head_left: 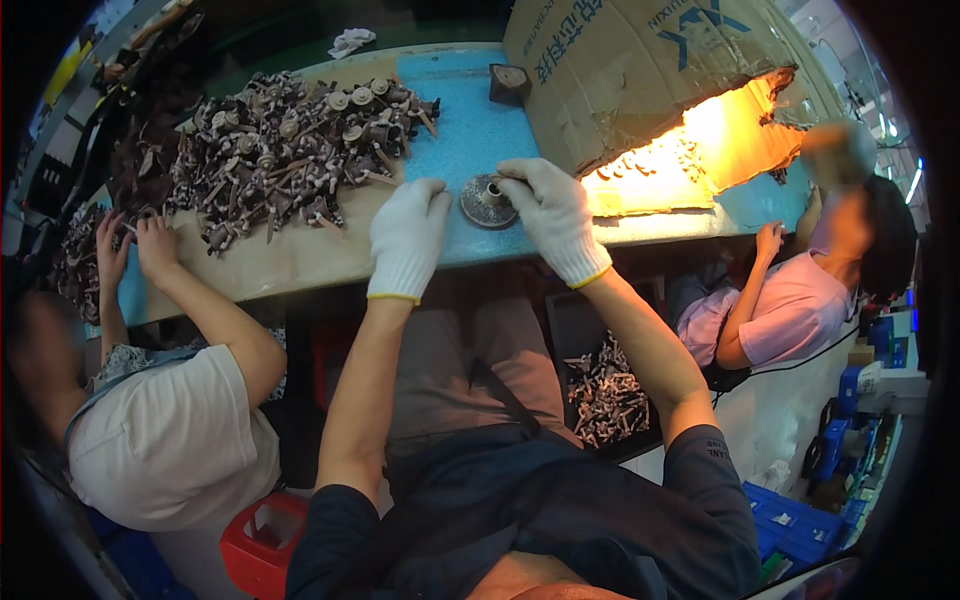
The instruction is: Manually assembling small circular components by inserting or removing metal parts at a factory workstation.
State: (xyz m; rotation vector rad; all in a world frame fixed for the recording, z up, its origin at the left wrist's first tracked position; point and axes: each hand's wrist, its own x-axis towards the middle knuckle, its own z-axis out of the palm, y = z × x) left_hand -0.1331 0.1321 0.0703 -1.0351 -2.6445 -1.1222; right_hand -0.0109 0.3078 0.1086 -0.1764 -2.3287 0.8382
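Observation:
A round, dark grey metal disc (482,212) with a raised hub at its centre sits on the blue table covering in front of me. My right hand (556,215), in a white knit glove, reaches over its right side. Thumb and fingertips are pinched by the hub, and whatever they hold is too small to name. Left of the disc and apart from it is my left hand (408,235), gloved alike. Its fingers curl under, hiding anything inside. A large heap of small figure-like metal parts (290,140) lies beyond my left hand.
A cut-open cardboard box (620,90), brightly lit inside, holds more parts on the right. A small dark block (510,85) stands beside it. Co-workers sit on both sides, one hand (155,245) working at left. Below are a bin of parts (608,395) and a red container (262,540).

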